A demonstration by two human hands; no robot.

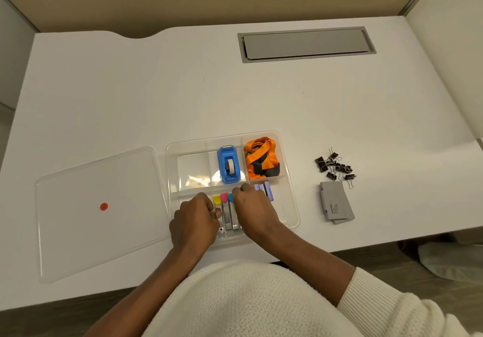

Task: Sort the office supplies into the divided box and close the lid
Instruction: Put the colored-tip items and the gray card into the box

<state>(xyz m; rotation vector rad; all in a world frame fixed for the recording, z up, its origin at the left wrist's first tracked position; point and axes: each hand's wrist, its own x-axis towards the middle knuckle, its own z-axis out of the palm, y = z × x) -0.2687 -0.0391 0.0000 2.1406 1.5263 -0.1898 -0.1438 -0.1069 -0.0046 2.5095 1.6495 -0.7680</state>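
The clear divided box (290,195) lies open near the desk's front edge. A blue tape dispenser (229,164) and an orange lanyard (261,161) fill two back compartments. In a front compartment lie three small staplers (228,212) with yellow, pink and blue tips. My left hand (194,219) and my right hand (251,211) rest on either side of them, fingers curled against them. Purple staple boxes (265,189) lie just right of my right hand. The clear lid (99,211) with a red dot lies flat left of the box.
A pile of black binder clips (335,167) and a grey stack of cards (337,204) lie on the white desk to the right of the box. A grey cable hatch (305,44) sits at the back. A partition wall stands on the right.
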